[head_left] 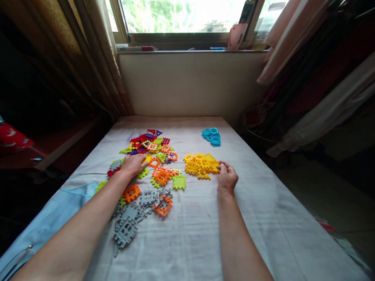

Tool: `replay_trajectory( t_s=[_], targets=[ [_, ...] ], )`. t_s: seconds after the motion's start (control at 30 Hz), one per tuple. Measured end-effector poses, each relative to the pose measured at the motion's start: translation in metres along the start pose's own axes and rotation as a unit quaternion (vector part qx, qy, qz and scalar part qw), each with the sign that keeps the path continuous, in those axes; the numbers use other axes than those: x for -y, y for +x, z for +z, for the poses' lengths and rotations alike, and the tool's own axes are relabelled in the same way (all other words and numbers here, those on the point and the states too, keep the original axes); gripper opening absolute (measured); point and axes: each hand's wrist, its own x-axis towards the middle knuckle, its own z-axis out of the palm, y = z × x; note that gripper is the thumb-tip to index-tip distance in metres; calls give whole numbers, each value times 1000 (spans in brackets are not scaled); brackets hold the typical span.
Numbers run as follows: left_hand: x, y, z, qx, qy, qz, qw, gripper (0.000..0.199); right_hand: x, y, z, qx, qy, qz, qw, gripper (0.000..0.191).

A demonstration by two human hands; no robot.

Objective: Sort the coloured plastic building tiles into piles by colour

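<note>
My left hand (134, 164) reaches into a mixed pile of plastic interlocking tiles, its thumb and fingertips closed around the edge of a yellow tile (148, 158). Red, purple, lime-green and orange tiles (161, 176) lie about it. On the right, my right hand (227, 177) is curled, with thumb and fingers pinching at the right edge of a heap of yellow tiles (200, 164). Part of what it grips is hidden by the fingers. Grey tiles (129, 218) lie in a group below my left hand, partly behind the forearm.
A small heap of blue tiles (212, 136) lies at the back right of the cloth-covered surface (190, 242). Light blue fabric (73, 203) is at the left edge. Beyond stand a wall and window sill (187, 51) with a pink cup (236, 37). Curtains (96, 50) hang at the left.
</note>
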Motion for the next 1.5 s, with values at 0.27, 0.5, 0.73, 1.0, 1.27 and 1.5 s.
replay_trajectory(
  t_s=[0.27, 0.5, 0.73, 1.0, 1.27, 1.5],
  targets=[
    [-9, -6, -4, -59, 7, 12, 998, 34, 0, 0, 0, 2, -4, -5, 1000, 32],
    [-10, -1, -2, -24, 2, -6, 1000, 35, 0, 1, -1, 3, -11, 2, 1000, 32],
    [-8, 3, -11, 16, 19, 7, 1000, 20, 0, 1, -1, 6, 4, 1, 1000, 30],
    [-16, -7, -19, -22, 26, -22, 999, 26, 3, -1, 0, 4, -10, -7, 1000, 30],
    [-50, -5, -38, -143, -175, -68, 972, 33, -2, -2, 1, 19, -26, -21, 999, 34],
    [-153, 15, -22, -94, -382, 47, 918, 24, 0, -2, 0, 19, -23, -18, 999, 33]
  ],
)
